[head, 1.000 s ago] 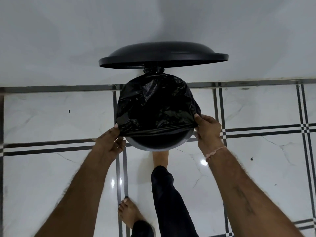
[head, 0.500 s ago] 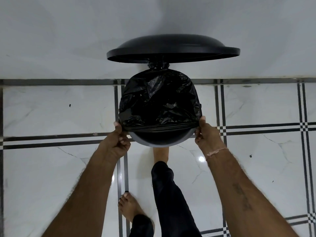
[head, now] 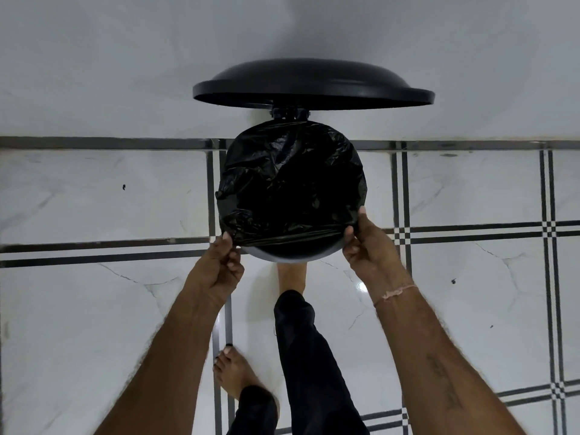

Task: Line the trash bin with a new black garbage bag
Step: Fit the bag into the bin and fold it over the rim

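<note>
A round pedal trash bin (head: 290, 255) stands on the tiled floor against the wall, its black lid (head: 314, 84) tipped up and open. A crinkled black garbage bag (head: 292, 183) sits in the bin's mouth and is stretched over most of the rim; a sliver of the near rim shows bare. My left hand (head: 219, 271) pinches the bag's edge at the near left of the rim. My right hand (head: 367, 246) grips the bag's edge at the near right. My right foot (head: 292, 274) rests at the bin's base, where the pedal is hidden.
White marble floor tiles (head: 94, 309) with dark double stripes spread all around. A plain white wall (head: 125, 58) rises right behind the bin. My left foot (head: 235, 372) stands on the floor nearer to me.
The bag's near edge has been drawn further down over the rim, with less bare rim showing. Both hands have stayed at the bin's near sides.
</note>
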Demonstrator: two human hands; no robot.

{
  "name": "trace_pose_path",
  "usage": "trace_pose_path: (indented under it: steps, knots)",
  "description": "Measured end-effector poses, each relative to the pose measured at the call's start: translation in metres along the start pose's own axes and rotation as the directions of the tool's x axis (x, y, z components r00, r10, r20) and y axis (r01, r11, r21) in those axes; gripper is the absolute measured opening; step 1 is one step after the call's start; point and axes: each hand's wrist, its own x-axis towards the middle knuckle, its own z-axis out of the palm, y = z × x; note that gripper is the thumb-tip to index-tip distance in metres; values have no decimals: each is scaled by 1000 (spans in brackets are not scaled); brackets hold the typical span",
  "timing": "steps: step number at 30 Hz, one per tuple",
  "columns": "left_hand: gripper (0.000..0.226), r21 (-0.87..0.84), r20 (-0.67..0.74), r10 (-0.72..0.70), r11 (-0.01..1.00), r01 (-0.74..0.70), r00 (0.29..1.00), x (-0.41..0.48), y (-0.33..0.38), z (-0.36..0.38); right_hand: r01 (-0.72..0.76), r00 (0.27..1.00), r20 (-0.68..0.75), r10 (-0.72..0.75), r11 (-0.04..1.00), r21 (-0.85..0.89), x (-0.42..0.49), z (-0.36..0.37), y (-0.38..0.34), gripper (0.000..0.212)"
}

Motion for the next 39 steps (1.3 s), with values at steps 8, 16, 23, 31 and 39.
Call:
trace_pose_path:
  steps: [8,16,23,31,39]
  knots:
    - [15,-23,-68,-22,1000,21,997,-9,-6,9,-5,999,52,11,993,-121,-23,-14,35,14]
    - [15,-35,-174,-53,998,47,983,-16,-8,22,91,987,-112,-115,976,-198,-37,9,61,31]
    - [11,-110,-122,-3,994,-10,993,-13,-17,14,-28,998,-68,18,989,-147,-40,3,78,22]
    - [17,-81,-46,-40,996,36,998,-5,-18,8,3,999,48,-12,982,187,-26,-7,101,19]
    - [14,-208,-53,-41,978,29,998,1,-21,5,-66,997,70,40,900,431,-12,-5,125,30]
